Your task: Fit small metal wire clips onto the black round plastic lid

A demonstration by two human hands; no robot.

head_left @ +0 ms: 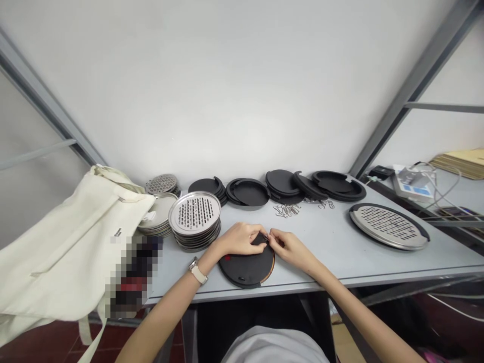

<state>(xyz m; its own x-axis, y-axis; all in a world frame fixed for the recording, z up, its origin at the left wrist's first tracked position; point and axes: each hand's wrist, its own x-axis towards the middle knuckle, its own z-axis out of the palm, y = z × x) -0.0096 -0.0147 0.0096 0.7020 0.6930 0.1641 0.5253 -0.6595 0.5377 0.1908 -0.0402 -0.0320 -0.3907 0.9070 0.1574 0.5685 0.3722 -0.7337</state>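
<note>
A black round plastic cover (245,267) lies flat at the table's front, with a copper-coloured strip along its right edge and a small red spot at its left. My left hand (242,240) lies over its far part, thumb and fingers closed at the far right rim. At that same rim my right hand (289,247) pinches a small metal clip (266,237), partly hidden by the fingertips. Beyond the hands, several loose metal clips (287,209) are scattered on the table. Left of my left hand stands a stack of perforated metal grater discs (194,214).
Along the wall sit several black round covers (249,192). More metal discs (157,217) stand at the left, beside a cream cloth bag (71,247). A black-rimmed grater disc (391,226) lies at the right. A white device with cables (412,184) is beyond the frame post.
</note>
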